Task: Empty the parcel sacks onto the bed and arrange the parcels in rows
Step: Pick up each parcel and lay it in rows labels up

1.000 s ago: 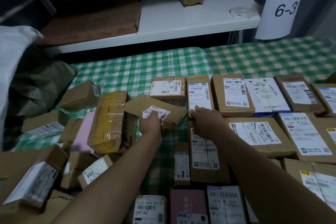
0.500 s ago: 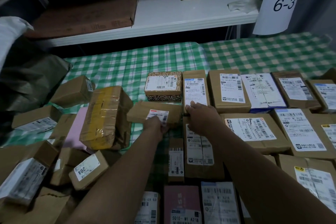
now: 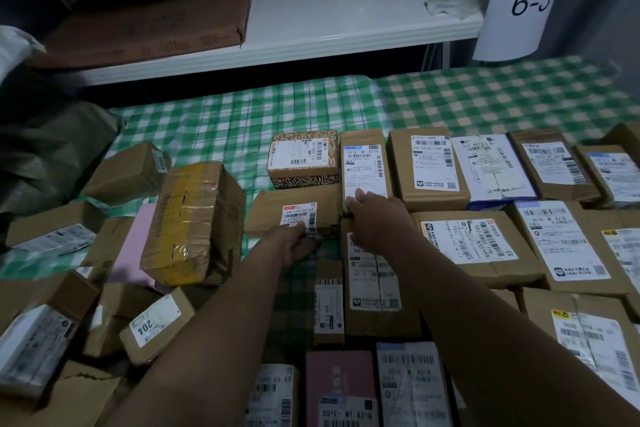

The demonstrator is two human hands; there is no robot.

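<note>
Down and flat now: flat parcel (image 3: 268, 206), which a second ago was held tilted off the sheet, lies on the bed (image 3: 225, 114), and the view has tipped slightly lower. From 9 o'clock: a grey-green sack (image 3: 45, 156) slumps at the edge, with an unsorted heap beside it that includes a pink mailer (image 3: 130, 243), a box marked 204 (image 3: 156, 322) and a bulky taped parcel (image 3: 194, 218) standing on end. Just toward 3 o'clock of that is the flat parcel, directly at 6 o'clock of the patterned box (image 3: 303, 159), its long axis running 9 to 3 and its label up. Left grip (image 3: 294, 246) is at the parcel's near edge, with the parcel at its 12 o'clock. Thumb and fingers look to pinch the edge by the label, though dim light hides the fingertips. Right grip (image 3: 377, 222) sits just at 3 o'clock of it, its fingers laid fairly straight on the near end of the narrow parcel (image 3: 363, 163) and holding nothing. That parcel's long axis runs 12 to 6. Further toward 3 o'clock, the ordered rows (image 3: 485, 243) continue label-up. Judgement: the left grip is nearer and owns the move. The flat parcel's 3 o'clock end meets the narrow parcel's near corner, so a small nudge to square it, then release, seems all that remains here. The heap at 9 o'clock is unsorted.
</note>
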